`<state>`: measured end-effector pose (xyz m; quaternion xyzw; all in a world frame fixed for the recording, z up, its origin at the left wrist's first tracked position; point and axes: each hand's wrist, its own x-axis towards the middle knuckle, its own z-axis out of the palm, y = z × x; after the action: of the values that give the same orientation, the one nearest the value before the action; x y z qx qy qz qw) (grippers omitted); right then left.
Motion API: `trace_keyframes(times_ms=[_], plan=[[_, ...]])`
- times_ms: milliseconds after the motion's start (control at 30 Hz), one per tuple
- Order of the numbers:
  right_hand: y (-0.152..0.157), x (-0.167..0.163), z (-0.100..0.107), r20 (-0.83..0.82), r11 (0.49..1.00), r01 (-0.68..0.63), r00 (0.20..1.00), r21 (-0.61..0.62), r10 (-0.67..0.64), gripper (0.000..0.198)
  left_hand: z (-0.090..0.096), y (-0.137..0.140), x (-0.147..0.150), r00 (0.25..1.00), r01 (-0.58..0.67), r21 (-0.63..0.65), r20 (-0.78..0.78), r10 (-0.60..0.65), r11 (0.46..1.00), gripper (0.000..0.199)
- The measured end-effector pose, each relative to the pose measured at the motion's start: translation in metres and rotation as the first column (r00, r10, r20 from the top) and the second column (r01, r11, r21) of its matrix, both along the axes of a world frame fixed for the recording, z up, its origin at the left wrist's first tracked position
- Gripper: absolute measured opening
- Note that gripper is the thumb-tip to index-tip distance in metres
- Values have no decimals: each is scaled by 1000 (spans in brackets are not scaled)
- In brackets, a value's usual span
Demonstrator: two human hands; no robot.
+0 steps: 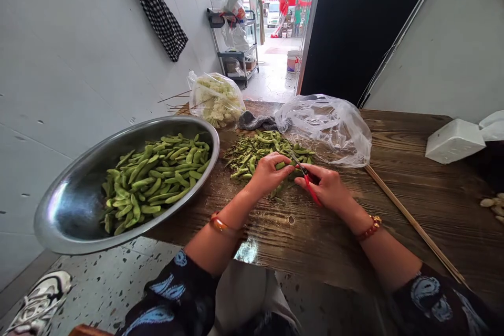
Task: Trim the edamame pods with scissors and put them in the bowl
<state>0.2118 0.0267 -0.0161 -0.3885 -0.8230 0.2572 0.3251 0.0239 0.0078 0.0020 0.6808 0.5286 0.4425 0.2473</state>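
Note:
My left hand [272, 172] is closed on a green edamame pod [281, 165], pinched between thumb and fingers. In my right hand [325, 185] is a pair of scissors [310, 184] with red handles, its metal blades pointing up and left toward the pod. Whether the blades touch the pod I cannot tell. Just beyond both hands lies a heap of edamame pods and small clippings [252, 148] on the wooden table [275, 236]. On the left, a wide steel basin [74, 223] holds many pods [157, 178].
Behind the heap are a crumpled clear plastic bag [334, 126], a grey cloth [258, 121] and a bag of cauliflower [218, 100]. Thin wooden sticks [413, 223] lie right of my hand. A white foam box [454, 140] stands farther right. A cart [236, 54] stands by the doorway.

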Motion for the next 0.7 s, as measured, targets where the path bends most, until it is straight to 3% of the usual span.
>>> trace_keyframes(times_ms=[233, 300, 367, 433, 500, 567, 700], plan=[[0, 0, -2, 32, 1000, -15, 999, -17, 15, 42, -3, 3, -3, 994, -46, 48, -95, 50, 998, 4], [1, -1, -1, 5, 999, -2, 1000, -39, 2, 44, -2, 3, -4, 998, -60, -23, 5, 60, 998, 8], [2, 0, -1, -32, 997, 36, 999, -64, -38, 47, 0, 2, -5, 974, -35, -170, 214, 72, 985, 14], [2, 0, 0, -62, 995, 69, 995, -77, -74, 49, 0, 1, -6, 885, 47, -285, 456, 92, 957, 20], [3, 0, 1, -78, 994, 83, 993, -76, -89, 51, 1, 1, -7, 768, 126, -311, 632, 106, 942, 26], [4, 1, 0, -84, 994, 84, 992, -65, -89, 53, 3, 2, -8, 681, 167, -305, 723, 114, 938, 31], [3, 0, -1, -74, 996, 60, 995, -61, -65, 57, 5, 2, -8, 580, 207, -295, 805, 126, 933, 35]])
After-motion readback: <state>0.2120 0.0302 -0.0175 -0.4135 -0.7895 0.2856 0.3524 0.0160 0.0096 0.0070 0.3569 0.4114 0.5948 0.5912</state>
